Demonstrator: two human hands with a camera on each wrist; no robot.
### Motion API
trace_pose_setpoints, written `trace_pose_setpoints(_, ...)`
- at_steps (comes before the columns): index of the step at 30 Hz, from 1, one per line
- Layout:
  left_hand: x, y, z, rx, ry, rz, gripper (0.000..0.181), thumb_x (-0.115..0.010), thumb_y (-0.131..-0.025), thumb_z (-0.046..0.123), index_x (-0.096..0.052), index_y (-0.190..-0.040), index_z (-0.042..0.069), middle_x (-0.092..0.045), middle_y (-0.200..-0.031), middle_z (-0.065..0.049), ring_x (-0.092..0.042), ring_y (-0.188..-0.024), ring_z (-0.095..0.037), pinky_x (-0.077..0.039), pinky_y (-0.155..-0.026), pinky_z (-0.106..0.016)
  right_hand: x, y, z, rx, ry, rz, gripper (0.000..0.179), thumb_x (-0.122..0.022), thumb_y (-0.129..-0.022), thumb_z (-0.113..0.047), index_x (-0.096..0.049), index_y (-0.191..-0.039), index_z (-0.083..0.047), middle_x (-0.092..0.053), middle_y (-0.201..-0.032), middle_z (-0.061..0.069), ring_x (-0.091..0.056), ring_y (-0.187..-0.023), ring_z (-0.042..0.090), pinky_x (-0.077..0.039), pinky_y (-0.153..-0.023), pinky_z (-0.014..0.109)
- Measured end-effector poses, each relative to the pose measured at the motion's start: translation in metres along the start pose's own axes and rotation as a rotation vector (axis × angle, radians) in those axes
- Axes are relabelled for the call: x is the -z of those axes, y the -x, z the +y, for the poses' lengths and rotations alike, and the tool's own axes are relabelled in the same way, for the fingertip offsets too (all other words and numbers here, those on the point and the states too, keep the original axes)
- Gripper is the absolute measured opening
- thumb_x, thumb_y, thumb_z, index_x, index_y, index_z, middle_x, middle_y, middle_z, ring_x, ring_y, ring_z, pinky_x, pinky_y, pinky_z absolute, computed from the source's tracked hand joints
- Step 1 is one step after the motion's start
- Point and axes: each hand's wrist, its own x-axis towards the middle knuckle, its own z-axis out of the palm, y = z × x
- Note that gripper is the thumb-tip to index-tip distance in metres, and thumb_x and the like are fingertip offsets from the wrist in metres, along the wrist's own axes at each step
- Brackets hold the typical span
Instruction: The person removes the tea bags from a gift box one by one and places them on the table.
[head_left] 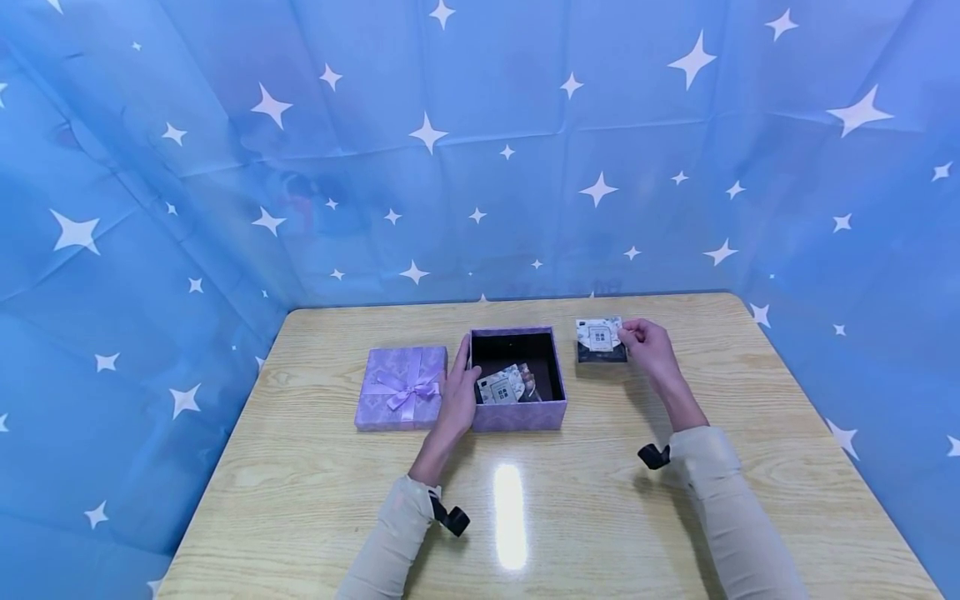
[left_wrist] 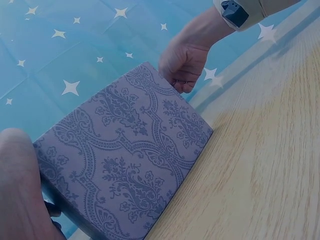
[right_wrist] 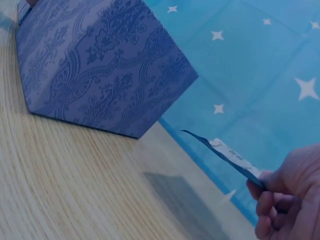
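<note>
Packet (head_left: pixel 600 340) above desk (head_left: pixel 300 483), right of open purple box (head_left: pixel 519 417), apart from it. Printed face up in head view, pale half far, dark half near; long axis hard to tell. Right hand (head_left: pixel 651 352) nearly closed, thumb and fingertips pinching packet's right edge. Box opening faces up. Second packet (head_left: pixel 501 387) inside, near part, pale end left, long axis roughly left-right. Left hand (head_left: pixel 454 398) grips box's left wall: thumb over rim, fingers along outside, pointing far. Lid (head_left: pixel 382 414) with bow (head_left: pixel 406 392) left of box.

Lid (head_left: pixel 382 415) left of box (head_left: pixel 519 417), packet (head_left: pixel 500 387) inside
</note>
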Motion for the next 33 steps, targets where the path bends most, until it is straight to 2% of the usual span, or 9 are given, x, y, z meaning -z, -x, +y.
trace_pose_setpoints(4,0.000,0.000,-0.001,0.015,0.013,-0.001,0.061,-0.037,-0.108,0.022,-0.024,-0.168,0.026,-0.025,-0.172,0.004,0.004,-0.160,-0.038,0.009,-0.124,-0.065,0.000,-0.002,0.004,-0.005,0.021,-0.003,0.037,-0.053,-0.110,-0.017,-0.056,-0.130,0.014,-0.055,-0.096,0.010,-0.050,-0.079,0.011,-0.044,-0.066,0.022)
trace_pose_setpoints(8,0.000,0.000,-0.002,0.016,0.085,-0.016,0.062,-0.037,-0.109,0.021,-0.022,-0.168,0.031,-0.022,-0.173,0.003,-0.007,-0.161,-0.032,-0.005,-0.127,-0.060,0.000,-0.005,0.008,-0.007,0.059,-0.015,0.038,-0.052,-0.110,-0.019,-0.057,-0.132,0.012,-0.056,-0.100,0.013,-0.047,-0.079,0.012,-0.043,-0.067,0.024)
trace_pose_setpoints(11,0.000,0.000,-0.002,0.011,0.129,-0.031,0.062,-0.036,-0.110,0.020,-0.020,-0.168,0.034,-0.019,-0.174,0.000,-0.015,-0.159,-0.026,-0.014,-0.128,-0.054,-0.002,-0.007,0.012,-0.010,0.063,-0.021,0.037,-0.053,-0.110,-0.019,-0.058,-0.131,0.011,-0.055,-0.095,0.010,-0.046,-0.074,0.012,-0.043,-0.064,0.025)
trace_pose_setpoints(14,0.000,0.000,-0.003,0.004,0.135,-0.034,0.062,-0.036,-0.109,0.019,-0.020,-0.168,0.033,-0.018,-0.175,-0.004,-0.016,-0.159,-0.027,-0.014,-0.128,-0.054,-0.004,-0.010,0.016,-0.006,0.058,-0.029,0.036,-0.053,-0.110,-0.018,-0.058,-0.129,0.012,-0.054,-0.090,0.006,-0.046,-0.072,0.011,-0.043,-0.062,0.025)
trace_pose_setpoints(18,0.000,0.000,-0.002,0.010,0.137,-0.041,0.062,-0.036,-0.110,0.020,-0.019,-0.168,0.035,-0.017,-0.175,0.004,-0.015,-0.159,-0.024,-0.014,-0.128,-0.051,-0.008,-0.012,0.019,-0.003,0.081,-0.033,0.035,-0.054,-0.110,-0.016,-0.059,-0.128,0.012,-0.055,-0.090,0.007,-0.046,-0.072,0.013,-0.043,-0.062,0.026)
trace_pose_setpoints(22,0.001,-0.001,-0.002,0.019,0.133,-0.047,0.062,-0.035,-0.110,0.022,-0.018,-0.168,0.036,-0.016,-0.174,0.010,-0.015,-0.159,-0.021,-0.014,-0.129,-0.049,-0.013,-0.013,0.021,-0.011,0.118,-0.041,0.035,-0.052,-0.110,-0.016,-0.058,-0.129,0.012,-0.058,-0.099,0.016,-0.048,-0.078,0.017,-0.044,-0.066,0.028)
trace_pose_setpoints(28,0.001,-0.001,-0.002,0.011,0.135,-0.044,0.062,-0.035,-0.110,0.020,-0.019,-0.168,0.034,-0.017,-0.175,0.000,-0.015,-0.159,-0.024,-0.015,-0.128,-0.052,-0.018,-0.014,0.023,-0.048,0.148,-0.053,0.040,-0.049,-0.111,-0.020,-0.056,-0.134,0.012,-0.059,-0.117,0.024,-0.054,-0.097,0.025,-0.047,-0.077,0.030)
trace_pose_setpoints(33,0.002,-0.001,-0.002,0.013,0.138,-0.040,0.061,-0.035,-0.110,0.023,-0.020,-0.168,0.035,-0.018,-0.175,-0.001,-0.016,-0.159,-0.025,-0.015,-0.128,-0.053,-0.023,-0.016,0.024,-0.049,0.198,-0.036,0.039,-0.049,-0.111,-0.020,-0.057,-0.131,0.012,-0.059,-0.118,0.026,-0.056,-0.101,0.031,-0.047,-0.079,0.034)
